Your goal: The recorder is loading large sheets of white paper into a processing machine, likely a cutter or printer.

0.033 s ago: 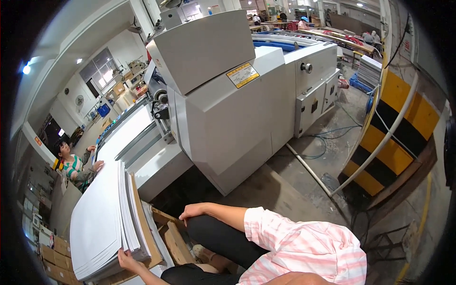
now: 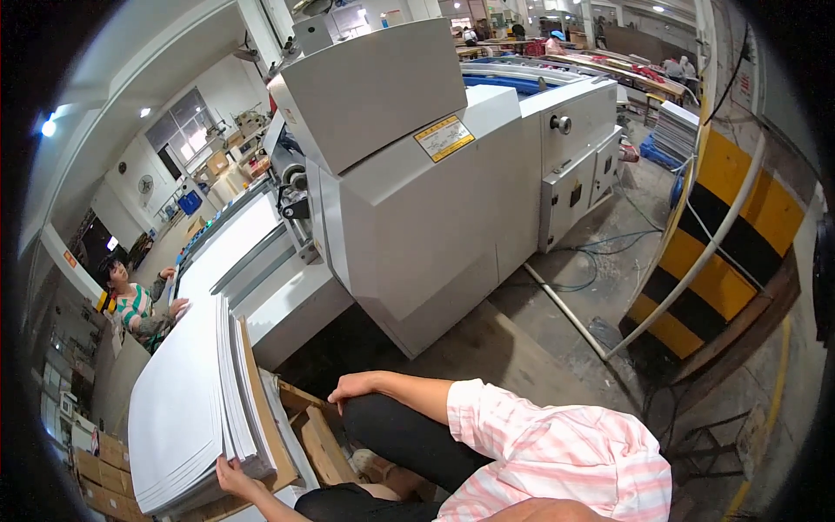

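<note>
A tall stack of large white sheets (image 2: 178,409) stands at the lower left, its near edges fanned into uneven layers. My left hand (image 2: 237,478) is at the stack's near corner, with fingers closed on the sheet edges. How many sheets lie between them I cannot make out. Bent over my raised knee in black trousers (image 2: 391,426), my right hand (image 2: 352,386) rests with loose fingers and holds nothing. Brown board (image 2: 261,400) shows along the stack's right side, and wooden pallet pieces (image 2: 322,444) lie between it and my legs.
A big grey machine (image 2: 435,235) fills the middle, its feed table (image 2: 230,248) running along the left. Across the stack a co-worker (image 2: 139,304) has hands at the table's far edge. A yellow-black striped panel (image 2: 713,235), a pipe (image 2: 565,309) and cables (image 2: 596,261) are to the right.
</note>
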### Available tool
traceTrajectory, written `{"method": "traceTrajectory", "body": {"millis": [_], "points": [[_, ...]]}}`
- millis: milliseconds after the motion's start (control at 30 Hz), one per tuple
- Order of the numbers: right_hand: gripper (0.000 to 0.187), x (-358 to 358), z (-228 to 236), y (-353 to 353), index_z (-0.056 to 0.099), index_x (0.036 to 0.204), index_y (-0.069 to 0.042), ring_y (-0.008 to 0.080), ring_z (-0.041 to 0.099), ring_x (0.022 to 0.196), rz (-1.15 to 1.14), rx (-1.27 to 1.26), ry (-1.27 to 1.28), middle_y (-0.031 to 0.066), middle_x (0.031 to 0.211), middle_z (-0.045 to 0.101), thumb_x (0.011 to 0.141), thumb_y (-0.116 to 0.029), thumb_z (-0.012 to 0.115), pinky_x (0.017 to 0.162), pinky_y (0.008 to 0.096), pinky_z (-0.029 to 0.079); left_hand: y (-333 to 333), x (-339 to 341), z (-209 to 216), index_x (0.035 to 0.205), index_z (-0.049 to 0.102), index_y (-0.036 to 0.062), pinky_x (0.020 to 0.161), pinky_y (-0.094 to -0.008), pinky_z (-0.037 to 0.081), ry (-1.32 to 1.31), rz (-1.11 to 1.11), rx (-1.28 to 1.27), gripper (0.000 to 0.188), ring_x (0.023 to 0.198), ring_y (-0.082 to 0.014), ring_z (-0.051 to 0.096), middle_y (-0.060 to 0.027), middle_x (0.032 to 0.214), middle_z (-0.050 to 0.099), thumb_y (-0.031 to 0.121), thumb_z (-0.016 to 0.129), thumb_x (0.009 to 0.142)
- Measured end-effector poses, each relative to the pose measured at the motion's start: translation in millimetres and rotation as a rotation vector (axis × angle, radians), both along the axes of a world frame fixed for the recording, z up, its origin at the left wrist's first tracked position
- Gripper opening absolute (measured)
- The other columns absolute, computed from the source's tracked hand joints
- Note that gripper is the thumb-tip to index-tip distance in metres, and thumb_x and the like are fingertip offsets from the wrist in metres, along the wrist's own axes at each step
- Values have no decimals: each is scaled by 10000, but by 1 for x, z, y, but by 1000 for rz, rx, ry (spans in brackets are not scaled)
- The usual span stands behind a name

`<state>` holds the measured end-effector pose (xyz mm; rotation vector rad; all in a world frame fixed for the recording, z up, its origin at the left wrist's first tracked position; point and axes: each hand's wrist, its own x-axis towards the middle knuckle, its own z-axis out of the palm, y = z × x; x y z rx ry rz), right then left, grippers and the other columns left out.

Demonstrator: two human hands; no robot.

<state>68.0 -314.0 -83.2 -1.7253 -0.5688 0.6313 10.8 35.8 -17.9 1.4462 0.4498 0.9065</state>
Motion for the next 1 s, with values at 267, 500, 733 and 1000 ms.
{"method": "traceTrajectory", "body": {"millis": [267,500,733,1000], "points": [[357,5,-15,2,704,757,-26,188,578,675,7,72,29,73,740,657,809,-338,538,687,333,438,1,-1,1,900,589,-51,679,-281,442,-35,-8,-1,228,764,-173,512,-85,861,550,153,517,829],[363,17,-39,-4,699,744,-29,209,569,654,-55,37,35,78,693,634,793,-357,553,664,361,434,4,2,-3,952,583,-68,694,-279,454,10,-68,37,261,765,-190,525,-101,905,560,152,492,845],[391,9,-30,0,694,734,-21,241,572,657,-109,-57,-81,116,683,623,785,-377,540,664,372,434,-4,-2,3,964,578,-68,698,-283,455,39,-44,35,272,766,-195,523,-104,901,561,166,496,852],[388,-1,-2,-13,705,743,-32,235,573,682,-72,-23,-117,111,708,640,810,-358,505,685,372,431,-4,-2,5,993,572,-71,693,-279,458,49,-25,48,277,791,-194,529,-112,934,570,157,492,858]]}}
